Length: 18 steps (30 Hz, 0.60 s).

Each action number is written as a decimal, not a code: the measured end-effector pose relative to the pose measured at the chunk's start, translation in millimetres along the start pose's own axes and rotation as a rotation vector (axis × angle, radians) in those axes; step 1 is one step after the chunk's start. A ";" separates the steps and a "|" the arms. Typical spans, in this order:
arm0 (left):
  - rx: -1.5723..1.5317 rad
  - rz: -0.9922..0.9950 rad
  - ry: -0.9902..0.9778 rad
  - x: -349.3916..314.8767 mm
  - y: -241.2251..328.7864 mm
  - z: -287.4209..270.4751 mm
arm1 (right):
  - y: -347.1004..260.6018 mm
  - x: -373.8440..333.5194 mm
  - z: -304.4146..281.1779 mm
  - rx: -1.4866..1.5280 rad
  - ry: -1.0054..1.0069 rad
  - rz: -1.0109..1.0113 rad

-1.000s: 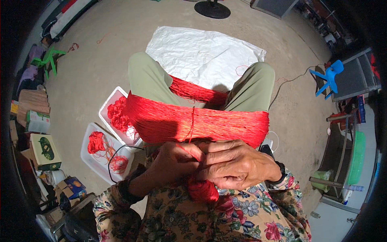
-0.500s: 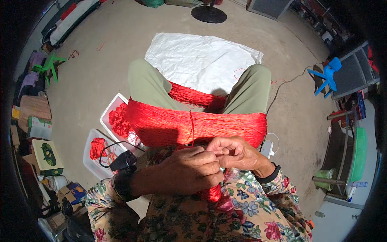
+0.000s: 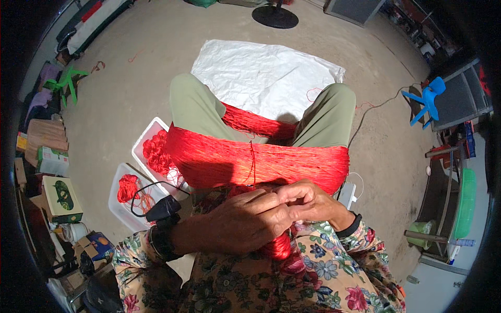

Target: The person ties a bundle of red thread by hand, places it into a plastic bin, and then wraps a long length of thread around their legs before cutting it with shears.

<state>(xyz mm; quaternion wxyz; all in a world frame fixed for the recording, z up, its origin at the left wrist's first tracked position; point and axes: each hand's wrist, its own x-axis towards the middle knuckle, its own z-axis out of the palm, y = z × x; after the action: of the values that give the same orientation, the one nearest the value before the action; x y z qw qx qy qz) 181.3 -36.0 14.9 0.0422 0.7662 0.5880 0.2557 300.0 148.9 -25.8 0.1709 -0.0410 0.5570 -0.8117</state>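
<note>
A large skein of red thread (image 3: 261, 161) is stretched around my two bent knees, with a thin dark red tie running across its middle. Close to my lap, my left hand (image 3: 248, 219) is closed, and a smaller bundle of red thread (image 3: 279, 247) shows from under its fingers. My right hand (image 3: 313, 203) meets it from the right, thumb and fingers pinched together against the left fingertips. Whatever lies in that pinch is too small or hidden to make out.
White plastic bins (image 3: 140, 143) with red thread bundles stand to my left. Beyond my knees lies a white sheet (image 3: 266, 78). A white power strip (image 3: 346, 194) is by my right thigh. Boxes (image 3: 61, 198) line the left side; a blue stool (image 3: 429, 101) stands far right.
My right hand has shifted slightly, its fingers now closer over the left fingertips. The skein stays around my knees, and the whole view has moved a little.
</note>
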 end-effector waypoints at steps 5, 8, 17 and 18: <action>-0.045 -0.006 0.015 -3.0 2.6 1.6 | -9.8 -2.5 -3.3 -0.070 0.015 0.004; -0.109 0.014 0.026 -5.1 0.7 4.3 | -7.8 -5.5 -6.2 0.054 -0.017 0.046; -0.103 0.076 0.027 -4.3 -1.7 3.8 | -13.5 -4.6 -1.5 -0.105 -0.026 0.064; -0.116 0.019 -0.026 -1.5 1.1 -1.1 | -13.7 -4.6 -3.2 -0.179 -0.036 0.060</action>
<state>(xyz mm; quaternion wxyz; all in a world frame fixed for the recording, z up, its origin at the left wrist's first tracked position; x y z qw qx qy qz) 181.5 -38.0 15.7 0.0917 0.7713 0.5643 0.2798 300.3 157.6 -13.8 0.2006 -0.0540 0.6252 -0.7523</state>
